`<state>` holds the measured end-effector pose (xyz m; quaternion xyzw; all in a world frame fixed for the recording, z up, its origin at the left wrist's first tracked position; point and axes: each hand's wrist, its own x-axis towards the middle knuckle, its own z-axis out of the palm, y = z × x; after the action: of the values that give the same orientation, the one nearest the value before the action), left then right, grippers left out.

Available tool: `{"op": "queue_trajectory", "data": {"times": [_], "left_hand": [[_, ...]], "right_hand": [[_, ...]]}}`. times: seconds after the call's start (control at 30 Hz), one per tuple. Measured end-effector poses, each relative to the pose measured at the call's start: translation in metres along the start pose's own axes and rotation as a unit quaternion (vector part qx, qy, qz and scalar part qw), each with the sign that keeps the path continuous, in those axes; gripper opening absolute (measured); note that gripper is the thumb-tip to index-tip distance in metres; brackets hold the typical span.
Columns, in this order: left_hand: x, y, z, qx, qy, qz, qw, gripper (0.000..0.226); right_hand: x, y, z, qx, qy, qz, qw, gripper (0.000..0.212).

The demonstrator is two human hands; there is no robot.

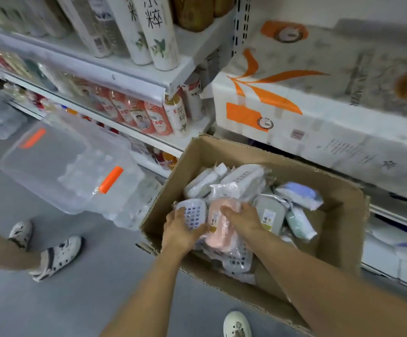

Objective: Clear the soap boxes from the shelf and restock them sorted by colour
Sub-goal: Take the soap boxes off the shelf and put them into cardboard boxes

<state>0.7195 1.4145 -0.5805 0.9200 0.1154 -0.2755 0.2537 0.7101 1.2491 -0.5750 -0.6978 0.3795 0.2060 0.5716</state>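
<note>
A brown cardboard box (338,229) on the floor holds several plastic-wrapped soap boxes: white, grey (270,215), blue (299,194), green (299,224) and pink. My left hand (181,229) grips a white slotted soap box (192,211) at the pile's near left. My right hand (242,218) lies over the pink soap box (219,229) beside it, fingers curled on its top edge. Both forearms reach in from the bottom of the view.
Shelves of bottles (149,113) run along the left. Large packs of tissue paper (319,93) sit on the shelf behind the box. A clear plastic bin with orange latches (71,166) lies on the grey floor at left. Another person's legs and white clogs (51,254) stand nearby.
</note>
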Motion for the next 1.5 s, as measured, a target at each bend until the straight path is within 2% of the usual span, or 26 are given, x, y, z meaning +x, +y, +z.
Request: {"op": "queue_trajectory", "data": {"times": [0.17, 0.23, 0.33, 0.37, 0.43, 0.5, 0.57, 0.63, 0.77, 1.0, 1.23, 1.43, 1.5], "left_hand": [[-0.010, 0.027, -0.015, 0.088, -0.032, 0.021, 0.995, 0.096], [-0.029, 0.050, -0.027, 0.113, -0.029, 0.059, 0.991, 0.090], [-0.074, 0.091, -0.044, 0.189, 0.009, 0.151, 0.970, 0.087], [-0.093, 0.105, -0.048, 0.210, 0.024, 0.177, 0.961, 0.087], [-0.141, 0.135, -0.052, 0.235, 0.066, 0.231, 0.942, 0.084], [-0.194, 0.166, -0.050, 0.241, 0.131, 0.294, 0.916, 0.086], [-0.248, 0.198, -0.043, 0.216, 0.191, 0.362, 0.887, 0.092], [-0.297, 0.230, -0.029, 0.187, 0.235, 0.430, 0.851, 0.085], [-0.409, 0.295, 0.023, 0.139, 0.282, 0.534, 0.785, 0.080], [-0.576, 0.399, 0.151, 0.075, 0.265, 0.677, 0.682, 0.086], [-0.692, 0.500, 0.265, 0.065, 0.201, 0.761, 0.613, 0.085], [-0.771, 0.590, 0.358, 0.045, 0.177, 0.803, 0.567, 0.082], [-0.791, 0.622, 0.389, 0.044, 0.166, 0.810, 0.561, 0.083]], "right_hand": [[-0.023, -0.015, -0.029, -0.080, -0.025, -0.038, 0.996, 0.063], [-0.048, -0.027, -0.057, -0.143, -0.034, -0.075, 0.986, 0.057], [-0.097, -0.041, -0.109, -0.238, -0.032, -0.155, 0.958, 0.030], [-0.113, -0.042, -0.127, -0.280, -0.022, -0.185, 0.942, 0.033], [-0.154, -0.040, -0.173, -0.355, 0.036, -0.230, 0.905, 0.056], [-0.198, -0.035, -0.220, -0.407, 0.106, -0.270, 0.866, 0.069], [-0.248, -0.023, -0.273, -0.429, 0.180, -0.307, 0.830, 0.070], [-0.298, -0.003, -0.325, -0.431, 0.262, -0.348, 0.790, 0.067], [-0.387, 0.059, -0.426, -0.391, 0.389, -0.386, 0.739, 0.061], [-0.508, 0.203, -0.595, -0.369, 0.532, -0.364, 0.670, 0.064], [-0.589, 0.314, -0.729, -0.307, 0.647, -0.282, 0.638, 0.067], [-0.622, 0.384, -0.841, -0.282, 0.696, -0.228, 0.619, 0.068], [-0.625, 0.400, -0.882, -0.286, 0.702, -0.226, 0.612, 0.068]]}}
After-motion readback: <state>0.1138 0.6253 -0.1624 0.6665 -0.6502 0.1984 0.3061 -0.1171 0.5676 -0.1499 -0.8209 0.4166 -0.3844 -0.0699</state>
